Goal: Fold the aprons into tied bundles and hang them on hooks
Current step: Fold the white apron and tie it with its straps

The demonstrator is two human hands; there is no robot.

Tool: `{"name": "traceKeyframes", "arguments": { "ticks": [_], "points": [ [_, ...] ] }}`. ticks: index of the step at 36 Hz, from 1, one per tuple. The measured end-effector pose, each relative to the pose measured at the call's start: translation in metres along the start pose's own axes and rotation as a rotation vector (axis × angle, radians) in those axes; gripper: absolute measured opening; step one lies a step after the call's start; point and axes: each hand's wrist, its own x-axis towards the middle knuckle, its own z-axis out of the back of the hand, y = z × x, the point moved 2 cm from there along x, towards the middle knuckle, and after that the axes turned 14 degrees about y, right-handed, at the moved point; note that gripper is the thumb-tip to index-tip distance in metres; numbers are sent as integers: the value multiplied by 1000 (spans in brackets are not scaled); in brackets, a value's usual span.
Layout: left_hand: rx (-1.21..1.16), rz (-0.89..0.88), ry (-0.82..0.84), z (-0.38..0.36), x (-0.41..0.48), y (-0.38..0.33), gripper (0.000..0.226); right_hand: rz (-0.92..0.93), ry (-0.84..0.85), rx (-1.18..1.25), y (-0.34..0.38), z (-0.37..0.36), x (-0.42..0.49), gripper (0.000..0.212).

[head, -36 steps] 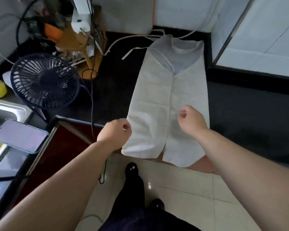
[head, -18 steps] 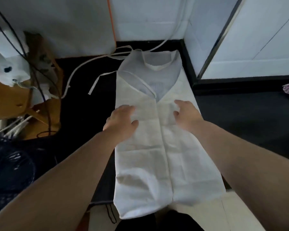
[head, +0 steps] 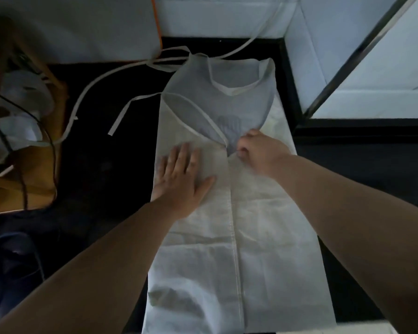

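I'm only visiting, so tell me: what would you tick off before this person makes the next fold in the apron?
1. The apron lies spread on the dark counter: ok.
2. Left hand presses the left flap flat: ok.
3. Right hand pinches the right flap's edge near the middle: ok.
4. Ties lie loose left of the apron: ok.
5. Lower left corner smooth: not ok, wrinkled.
6. Hook nearby: cannot tell, none in view.

Dim, soft-focus view (wide-angle bend at edges), brightest at upper right, left side shadowed.
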Motion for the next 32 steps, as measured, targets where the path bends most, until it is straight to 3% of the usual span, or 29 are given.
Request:
{"name": "traceKeyframes", "arguments": {
  "ticks": [6, 13, 17, 20, 23, 26, 29, 32],
  "points": [
    [126, -31, 9, -10, -4, 4, 89, -102, -170, 53, -27, 19, 4, 23],
    [198, -64, 58, -14, -5, -1, 96, -81, -138, 96, -22, 12, 7, 28],
    [189, -75, 52, -19, -13, -8, 95, 143, -137, 78, -4, 6, -4, 48],
    [40, -99, -36, -14, -15, -9, 93, 215, -35, 94, 6, -1, -4, 49],
    [-269, -75, -210, 3, -12, -17, 74, 198, -53, 125, 5, -3, 2, 29],
    [-427, -19, -76, 17, 1, -31, 49, 202, -100, 223, 6, -3, 5, 18],
    [-416, 38, 4, 26, 9, -42, 43, 184, -104, 385, 8, 1, 5, 14],
    [-414, 69, 18, 29, 12, -50, 10, 143, -89, 524, 3, 6, 6, 16]
  ]
}}
